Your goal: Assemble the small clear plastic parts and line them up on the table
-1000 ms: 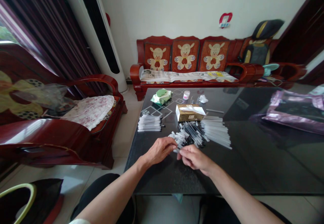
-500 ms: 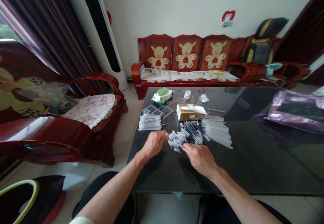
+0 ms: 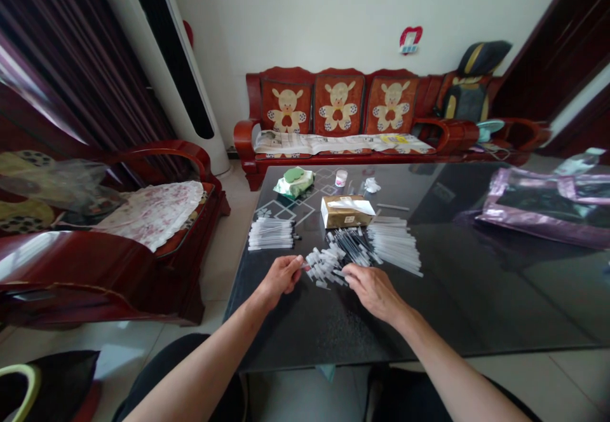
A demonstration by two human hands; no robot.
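While that left hand pinches a white bit, the right hand nips a cap at the pile's 4 o'clock.

Soft daylight enters from the left beside a dark curtain, leaving the far wall evenly pale and the room's corners dim. White glare streaks the armrest of the nearest chair, while the glossy black table carries hazy reflections toward its far side. At lower left, the bin sinks almost to black. Wide-angle distortion splays the air conditioner and the door outward and stretches the purple bag at right. Fine detail is soft; small white pieces partly blend together.
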